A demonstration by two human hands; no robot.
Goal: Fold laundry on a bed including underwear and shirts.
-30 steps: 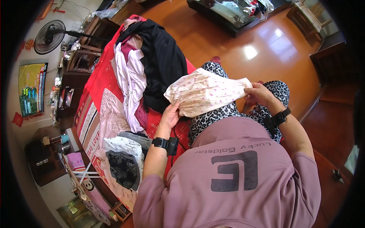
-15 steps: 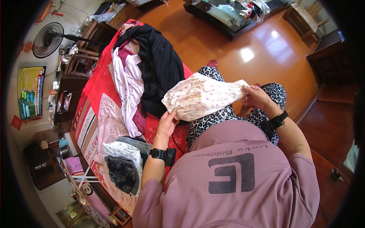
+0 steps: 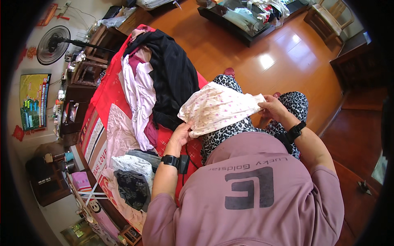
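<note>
A cream garment with a small pink flower print [image 3: 223, 107], perhaps underpants, is stretched out above my lap. My left hand [image 3: 182, 133] pinches its lower left edge, thumb on top of the cloth. At the narrower right end, my right hand [image 3: 274, 107] grips the fabric between thumb and fingers. Just beyond my left hand lies a heap of clothes, with a black pinstriped garment [image 3: 174, 69] over a lilac one [image 3: 143, 92]. A pale pink garment [image 3: 120, 131] is spread beside the heap. Nearer me sit a dark patterned folded garment [image 3: 132, 189] and a white patterned one [image 3: 130, 164].
The clothes rest on a red cover [image 3: 98, 88] to my left. Behind it stand a black fan [image 3: 52, 45] and a lit screen [image 3: 35, 101]. A low black table [image 3: 234, 26] bearing clothes stands on the wooden floor ahead, with a wooden chair [image 3: 328, 18] at far right.
My left hand has shifted slightly right and away from me, my right hand slightly left. The cream garment has spread into a wider, more angular shape between them.
</note>
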